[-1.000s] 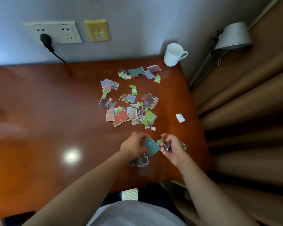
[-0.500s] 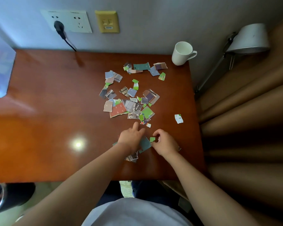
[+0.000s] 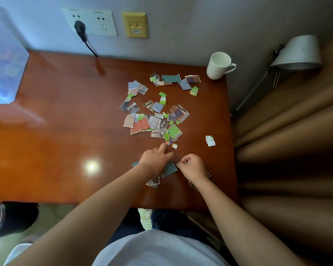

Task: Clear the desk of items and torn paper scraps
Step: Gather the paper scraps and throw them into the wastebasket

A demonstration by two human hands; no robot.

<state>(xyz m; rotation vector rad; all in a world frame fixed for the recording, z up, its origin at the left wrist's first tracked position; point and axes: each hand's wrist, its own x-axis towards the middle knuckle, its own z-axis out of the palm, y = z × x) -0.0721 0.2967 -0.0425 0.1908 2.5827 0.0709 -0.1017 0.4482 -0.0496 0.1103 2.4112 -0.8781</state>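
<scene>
Scraps of torn paper [image 3: 156, 120] are lying strewn across the centre and upper right of the desk [image 3: 65, 131]. A lone scrap [image 3: 210, 140] is sitting apart toward the right edge, and a white mug [image 3: 219, 65] is standing in the upper right corner. A second ago both hands were working a teal scrap [image 3: 169, 168] between them just above the wood. Now the left hand [image 3: 156, 162] is lying flat with fingers straight, pressing down on that teal scrap and a few others near the lower middle of the frame, and its index finger is stretching up toward the nearest edge of the pile. The right hand [image 3: 193, 167] is curling just beside it, pinching a small bunch of scraps [image 3: 186, 161]. The green bit that was lying between the hands half a second ago is no longer showing, probably taken into that pinch. Gathering is likely only getting going, as most of the pile and the mug are still waiting on the desk.
</scene>
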